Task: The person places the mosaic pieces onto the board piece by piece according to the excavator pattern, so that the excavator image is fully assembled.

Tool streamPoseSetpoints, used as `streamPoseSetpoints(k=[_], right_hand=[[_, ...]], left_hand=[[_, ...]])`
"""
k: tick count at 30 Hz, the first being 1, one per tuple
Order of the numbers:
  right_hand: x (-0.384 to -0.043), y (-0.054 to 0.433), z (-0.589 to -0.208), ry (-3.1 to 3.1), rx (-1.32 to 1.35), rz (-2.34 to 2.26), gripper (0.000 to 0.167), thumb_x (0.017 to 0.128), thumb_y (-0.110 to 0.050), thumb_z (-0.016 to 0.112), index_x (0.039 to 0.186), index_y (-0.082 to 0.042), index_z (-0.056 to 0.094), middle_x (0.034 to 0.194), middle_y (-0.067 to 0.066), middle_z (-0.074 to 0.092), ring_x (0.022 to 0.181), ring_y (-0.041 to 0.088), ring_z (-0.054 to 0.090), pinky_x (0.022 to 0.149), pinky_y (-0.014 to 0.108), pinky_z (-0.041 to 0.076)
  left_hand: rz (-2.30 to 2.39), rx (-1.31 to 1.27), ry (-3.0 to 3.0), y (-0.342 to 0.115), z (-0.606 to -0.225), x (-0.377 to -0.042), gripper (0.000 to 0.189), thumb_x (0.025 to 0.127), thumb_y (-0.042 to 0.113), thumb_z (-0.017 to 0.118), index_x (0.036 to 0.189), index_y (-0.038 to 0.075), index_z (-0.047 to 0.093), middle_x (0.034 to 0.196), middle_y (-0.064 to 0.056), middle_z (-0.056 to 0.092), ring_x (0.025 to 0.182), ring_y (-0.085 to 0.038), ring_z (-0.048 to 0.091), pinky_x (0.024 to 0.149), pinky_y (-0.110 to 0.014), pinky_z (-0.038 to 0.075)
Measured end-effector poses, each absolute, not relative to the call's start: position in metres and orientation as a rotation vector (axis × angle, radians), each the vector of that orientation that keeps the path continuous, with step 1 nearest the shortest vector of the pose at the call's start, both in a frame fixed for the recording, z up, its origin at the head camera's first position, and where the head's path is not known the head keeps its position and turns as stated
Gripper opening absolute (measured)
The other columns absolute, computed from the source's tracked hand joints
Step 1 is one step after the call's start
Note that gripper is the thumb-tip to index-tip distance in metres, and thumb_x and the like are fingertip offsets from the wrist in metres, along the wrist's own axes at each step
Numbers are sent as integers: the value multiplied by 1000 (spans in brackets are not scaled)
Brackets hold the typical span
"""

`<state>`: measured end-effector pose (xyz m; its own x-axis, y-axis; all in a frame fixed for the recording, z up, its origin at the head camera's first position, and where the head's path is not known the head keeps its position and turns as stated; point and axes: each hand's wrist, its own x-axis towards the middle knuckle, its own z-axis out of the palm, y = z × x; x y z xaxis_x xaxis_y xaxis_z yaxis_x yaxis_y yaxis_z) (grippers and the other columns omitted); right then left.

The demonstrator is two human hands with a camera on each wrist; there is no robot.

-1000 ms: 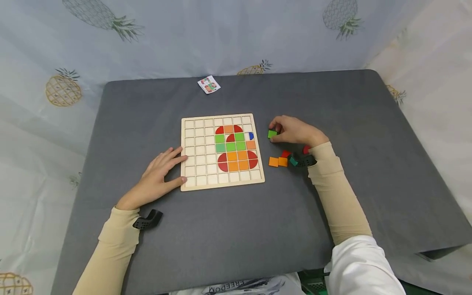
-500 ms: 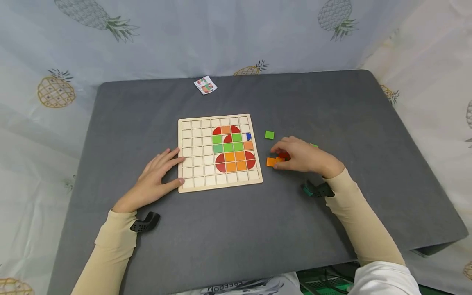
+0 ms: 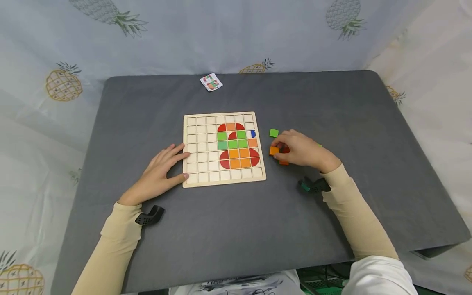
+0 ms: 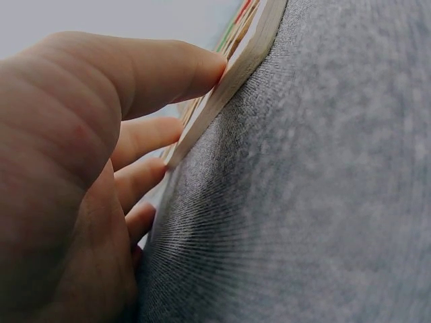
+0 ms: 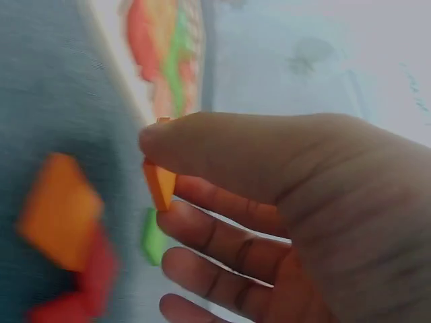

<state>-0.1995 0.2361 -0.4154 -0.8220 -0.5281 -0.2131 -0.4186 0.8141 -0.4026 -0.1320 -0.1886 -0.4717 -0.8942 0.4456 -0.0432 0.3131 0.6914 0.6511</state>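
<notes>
My right hand [image 3: 305, 150] pinches an orange square tile [image 5: 160, 182] between thumb and fingertips, just right of the wooden grid board [image 3: 200, 179]. In the right wrist view the tile is held off the table. My left hand [image 3: 156, 176] lies at the board's left edge, thumb and fingertips touching the rim, fingers spread. Red, orange, green and blue tiles fill part of the board's right half; its left columns hold bare cells. Another orange tile [image 5: 60, 212] and red pieces [image 5: 97, 272] lie beneath the right hand, partly hidden in the head view.
A green tile [image 3: 274, 133] lies right of the board, above the right hand. Another green piece peeks out behind that hand. A small patterned card [image 3: 211, 82] rests near the far edge of the grey table [image 3: 206, 241].
My right hand has gone from the green tile down to the loose pile and now lifts an orange tile from it. The green tile is left beside the board. The left hand stays put.
</notes>
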Motion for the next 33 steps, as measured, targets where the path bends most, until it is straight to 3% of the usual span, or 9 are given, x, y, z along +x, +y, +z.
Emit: streamPoseSetpoints(k=[7,19,33], right_hand=[[-230,236,-382,2731,-694,-736,34,95,-20,72,124,-5,67,118,12,63,109,29,53,94,47,48],[-258,190,-346,2778,-853,-963,32,96,-23,70,123,-6,67,118,7,62,108,23,52,96,38,45],[-256,133,-359,2763,-975,-948,33,97,-25,70,125,-6,68,118,8,61,113,25,50,97,38,45]], left_hand=[[984,628,2715,-187,-468,-136,63,97,31,70,153,16,45,169,-8,24,159,-34,12,126,-60,6],[953,635,2714,-184,-466,-145,64,97,32,69,154,18,43,170,-5,21,160,-31,9,126,-59,6],[966,591,2681,-187,-467,-134,64,98,30,68,155,17,42,171,-6,20,160,-32,7,127,-60,4]])
